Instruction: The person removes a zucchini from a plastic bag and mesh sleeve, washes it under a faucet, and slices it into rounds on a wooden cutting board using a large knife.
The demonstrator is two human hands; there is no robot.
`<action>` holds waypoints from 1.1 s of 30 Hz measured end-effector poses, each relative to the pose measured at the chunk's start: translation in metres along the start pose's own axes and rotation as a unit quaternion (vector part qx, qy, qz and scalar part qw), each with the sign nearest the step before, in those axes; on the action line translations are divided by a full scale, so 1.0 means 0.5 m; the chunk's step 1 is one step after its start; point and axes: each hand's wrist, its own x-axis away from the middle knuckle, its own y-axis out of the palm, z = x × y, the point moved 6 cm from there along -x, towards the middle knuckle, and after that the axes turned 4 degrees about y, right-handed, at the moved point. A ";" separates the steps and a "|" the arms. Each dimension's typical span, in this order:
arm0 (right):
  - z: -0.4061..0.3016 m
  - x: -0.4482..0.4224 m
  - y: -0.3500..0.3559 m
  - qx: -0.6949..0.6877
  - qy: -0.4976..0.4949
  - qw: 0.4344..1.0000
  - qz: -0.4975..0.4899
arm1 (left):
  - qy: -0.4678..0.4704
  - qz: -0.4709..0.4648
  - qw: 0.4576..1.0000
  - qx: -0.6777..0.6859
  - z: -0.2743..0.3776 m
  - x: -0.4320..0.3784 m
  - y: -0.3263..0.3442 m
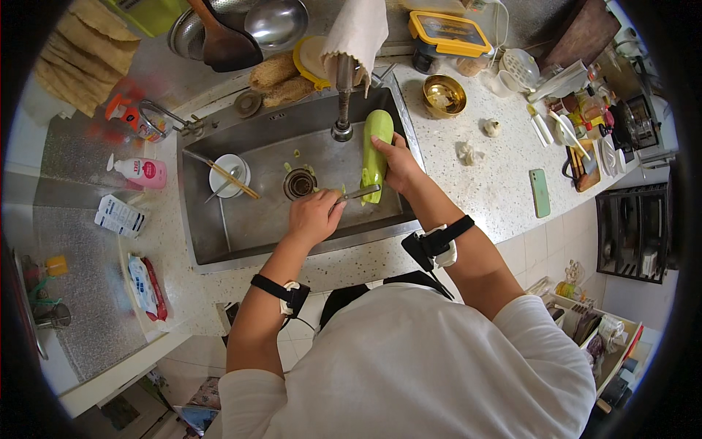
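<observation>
My right hand (402, 164) grips a pale green zucchini-like gourd (378, 129) from its right side, holding it lengthwise above the right part of the steel sink (252, 219). In my left hand (315, 215) is a slim metal peeler (360, 192), its head against the gourd's near end. Thin green strips hang there, and the skin looks partly cut. Scraps of peel (296, 153) lie around the drain (300, 183). Left of the drain sit stacked white bowls (245, 170) with wooden chopsticks (233, 179) and a spoon across them.
A faucet (342, 129) draped with a cloth (356, 33) hangs over the sink. Right on the counter are a gold bowl (444, 96), garlic (492, 128) and a green phone (539, 193). A pink soap bottle (143, 171) and wipes packs (147, 286) lie on the left.
</observation>
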 end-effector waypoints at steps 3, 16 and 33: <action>0.001 -0.007 -0.012 -0.005 -0.001 1.000 0.012 | 0.037 -0.037 0.998 -0.020 -0.001 0.016 0.006; 0.000 -0.005 -0.003 -0.043 -0.034 0.997 -0.049 | -0.202 0.130 0.948 0.208 -0.057 0.026 0.023; -0.008 0.041 -0.010 -0.187 0.015 0.973 -0.133 | -0.367 0.018 0.926 0.087 -0.147 0.060 0.080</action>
